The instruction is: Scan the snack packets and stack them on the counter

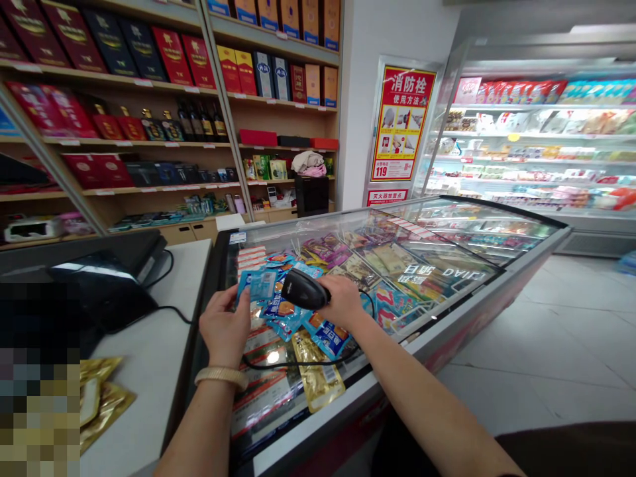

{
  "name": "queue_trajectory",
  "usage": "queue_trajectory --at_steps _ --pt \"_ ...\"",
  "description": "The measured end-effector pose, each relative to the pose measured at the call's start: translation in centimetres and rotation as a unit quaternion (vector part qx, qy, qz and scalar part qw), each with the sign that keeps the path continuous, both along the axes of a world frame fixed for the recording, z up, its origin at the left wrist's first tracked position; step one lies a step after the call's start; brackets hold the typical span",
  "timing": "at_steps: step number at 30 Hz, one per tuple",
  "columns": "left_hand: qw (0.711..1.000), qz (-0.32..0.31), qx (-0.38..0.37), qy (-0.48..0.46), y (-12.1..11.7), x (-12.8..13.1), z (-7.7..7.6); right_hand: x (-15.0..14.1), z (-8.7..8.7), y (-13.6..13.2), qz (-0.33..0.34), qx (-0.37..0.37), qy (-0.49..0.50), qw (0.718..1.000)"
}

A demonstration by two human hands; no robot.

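My left hand [226, 326] grips a small blue snack packet [258, 285] and holds it up over the glass lid of a chest freezer [450, 311]. My right hand [342, 301] is closed round a black barcode scanner [304, 289], whose head points left at that packet. The scanner's black cable [298, 363] loops across the glass below. More blue packets [325, 336] and a gold packet [318, 377] lie on the lid under my hands.
A white counter [149, 371] on the left carries a black register [106, 285] and gold packets [102, 401]. Wooden shelves of boxed bottles [149, 99] fill the back wall. An open chiller [536, 146] stands at right, beside a red fire-hydrant poster [401, 122].
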State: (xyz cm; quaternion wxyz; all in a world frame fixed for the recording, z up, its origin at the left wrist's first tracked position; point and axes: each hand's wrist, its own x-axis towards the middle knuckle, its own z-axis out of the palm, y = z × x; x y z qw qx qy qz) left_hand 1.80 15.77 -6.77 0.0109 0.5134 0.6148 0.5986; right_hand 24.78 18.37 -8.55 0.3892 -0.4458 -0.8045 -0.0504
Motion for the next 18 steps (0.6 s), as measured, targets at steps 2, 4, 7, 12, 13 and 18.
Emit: queue_trajectory --at_steps 2,4,7,12,13,18 --pt "1.0 0.004 0.013 -0.013 -0.2 0.3 0.2 0.1 -0.1 0.0 0.008 0.022 0.022 1.0" --pt "0.998 0.015 0.054 -0.039 -1.2 0.6 1.1 0.4 -0.3 -0.1 0.013 0.057 0.05 0.997" --pt "0.984 0.052 0.15 -0.085 -4.3 0.0 3.4 1.1 -0.9 -0.1 0.013 0.113 0.084 0.99" --pt "0.913 0.241 0.311 -0.109 -13.0 -6.2 8.0 2.4 -2.4 0.8 0.002 0.16 0.102 0.982" --pt "0.895 0.268 0.342 -0.103 -14.8 -8.3 8.6 2.6 -2.6 1.0 -0.002 0.167 0.101 0.981" --pt "0.889 0.306 0.327 -0.095 -20.9 -21.0 10.0 3.0 -3.2 1.3 -0.003 0.192 0.082 0.978"
